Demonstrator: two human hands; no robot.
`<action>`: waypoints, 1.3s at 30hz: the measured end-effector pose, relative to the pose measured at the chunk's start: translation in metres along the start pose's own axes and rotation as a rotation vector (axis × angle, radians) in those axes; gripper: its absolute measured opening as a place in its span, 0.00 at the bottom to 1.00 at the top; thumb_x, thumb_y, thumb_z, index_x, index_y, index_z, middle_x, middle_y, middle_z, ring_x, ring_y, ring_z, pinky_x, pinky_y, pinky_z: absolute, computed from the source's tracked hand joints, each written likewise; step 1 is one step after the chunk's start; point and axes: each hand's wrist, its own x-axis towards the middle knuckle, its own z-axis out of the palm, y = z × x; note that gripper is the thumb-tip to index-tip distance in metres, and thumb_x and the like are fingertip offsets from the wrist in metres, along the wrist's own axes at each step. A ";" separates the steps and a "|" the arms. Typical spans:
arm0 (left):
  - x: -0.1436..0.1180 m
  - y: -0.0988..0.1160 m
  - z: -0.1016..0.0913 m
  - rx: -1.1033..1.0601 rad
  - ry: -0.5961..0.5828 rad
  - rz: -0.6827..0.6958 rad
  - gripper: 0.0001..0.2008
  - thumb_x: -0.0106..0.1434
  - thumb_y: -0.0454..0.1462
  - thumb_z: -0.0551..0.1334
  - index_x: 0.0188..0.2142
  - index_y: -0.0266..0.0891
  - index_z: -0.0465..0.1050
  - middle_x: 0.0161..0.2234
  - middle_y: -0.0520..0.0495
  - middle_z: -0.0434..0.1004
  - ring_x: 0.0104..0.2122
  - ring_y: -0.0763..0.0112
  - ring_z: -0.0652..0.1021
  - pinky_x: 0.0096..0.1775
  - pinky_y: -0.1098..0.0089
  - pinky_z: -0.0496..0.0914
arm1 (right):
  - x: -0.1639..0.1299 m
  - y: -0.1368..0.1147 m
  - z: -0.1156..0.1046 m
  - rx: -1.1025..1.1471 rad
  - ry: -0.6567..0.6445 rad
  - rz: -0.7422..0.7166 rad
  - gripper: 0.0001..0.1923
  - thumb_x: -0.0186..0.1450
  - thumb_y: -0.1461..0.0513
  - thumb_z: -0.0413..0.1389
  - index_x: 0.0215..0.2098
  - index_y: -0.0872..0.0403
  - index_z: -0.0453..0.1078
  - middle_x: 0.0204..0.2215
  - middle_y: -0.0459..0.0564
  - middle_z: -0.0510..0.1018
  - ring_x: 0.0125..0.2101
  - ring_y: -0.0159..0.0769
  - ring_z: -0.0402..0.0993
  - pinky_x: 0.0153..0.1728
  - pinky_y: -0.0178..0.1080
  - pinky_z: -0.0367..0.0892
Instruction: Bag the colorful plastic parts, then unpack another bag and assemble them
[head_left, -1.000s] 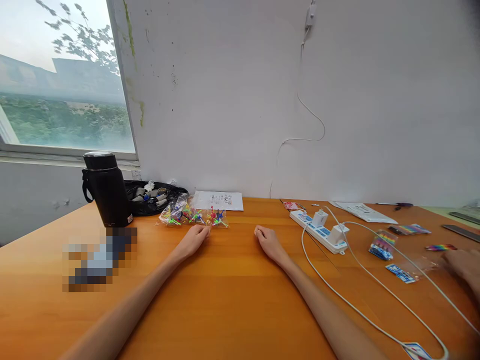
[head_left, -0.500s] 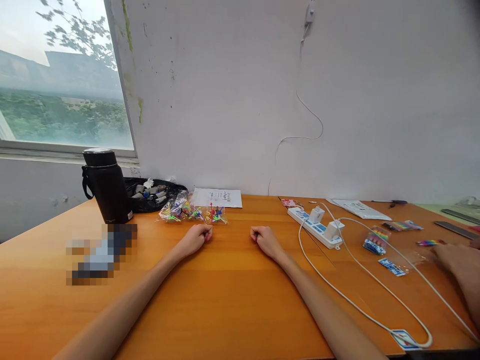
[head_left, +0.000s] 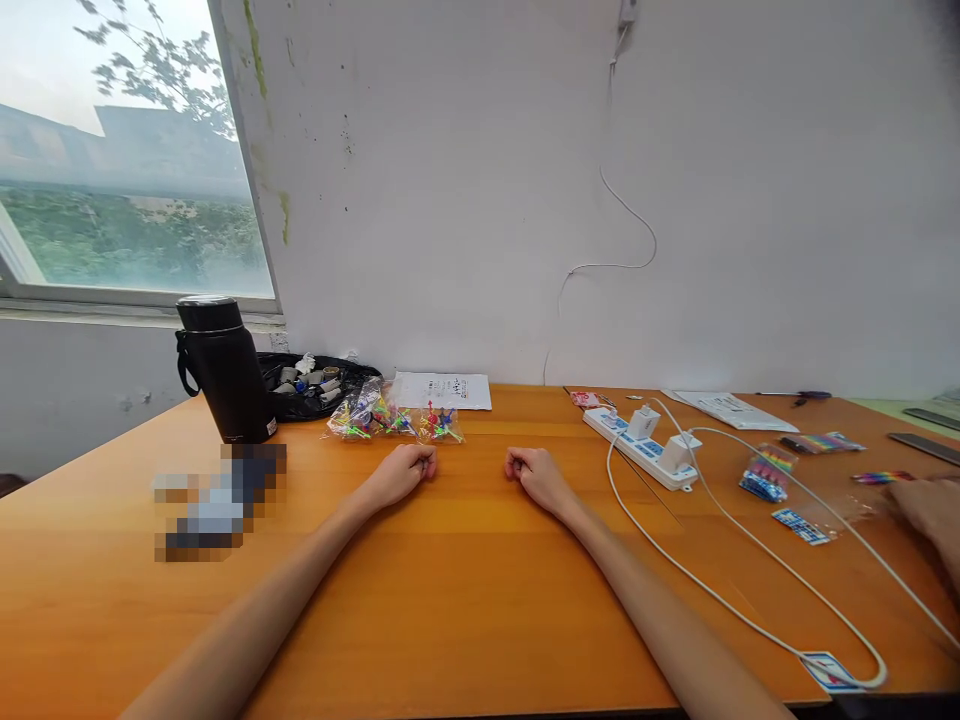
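Observation:
My left hand [head_left: 403, 473] rests on the wooden table [head_left: 465, 620], fingers curled into a loose fist, with nothing showing in it. Just beyond it lie clear bags of small colourful plastic pieces [head_left: 401, 420], apart from the fingers. Opposite, my right hand [head_left: 535, 476] is also curled into a fist on the tabletop, and no object shows in it. A gap of bare wood separates the two hands. The nearest thing to the right hand is a white power strip [head_left: 643, 452] with plugged-in chargers.
A black thermos [head_left: 229, 375] stands at left before a black bag of scraps [head_left: 300, 405]. White packets [head_left: 442, 390] lie by the wall. White cables [head_left: 739, 545] loop across the right side. At far right, another person's hand [head_left: 926, 510] is near a rainbow-coloured item [head_left: 883, 478].
The view has turned slightly left, so things appear shifted a little to the right. Both my hands stay curled in about the same place on the table.

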 end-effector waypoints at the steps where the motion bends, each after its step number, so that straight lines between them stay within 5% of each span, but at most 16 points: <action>1: 0.000 0.000 0.000 0.006 -0.001 0.000 0.09 0.50 0.29 0.49 0.24 0.40 0.65 0.20 0.53 0.65 0.24 0.70 0.64 0.29 0.71 0.54 | 0.000 0.000 0.000 -0.001 0.004 -0.005 0.13 0.55 0.71 0.44 0.25 0.54 0.68 0.22 0.46 0.75 0.23 0.32 0.66 0.27 0.33 0.55; 16: -0.002 0.003 -0.001 0.060 -0.073 0.021 0.15 0.51 0.27 0.48 0.30 0.40 0.71 0.22 0.53 0.71 0.25 0.71 0.71 0.30 0.73 0.60 | 0.001 0.000 -0.001 0.028 0.130 -0.185 0.14 0.60 0.73 0.49 0.30 0.52 0.73 0.35 0.49 0.76 0.38 0.36 0.72 0.40 0.36 0.65; 39: 0.001 -0.003 0.000 0.026 -0.079 0.095 0.20 0.50 0.24 0.47 0.33 0.38 0.74 0.22 0.53 0.71 0.24 0.73 0.71 0.31 0.75 0.62 | 0.002 0.000 0.001 0.106 0.139 -0.163 0.09 0.60 0.70 0.53 0.33 0.54 0.73 0.34 0.49 0.78 0.35 0.35 0.76 0.41 0.38 0.71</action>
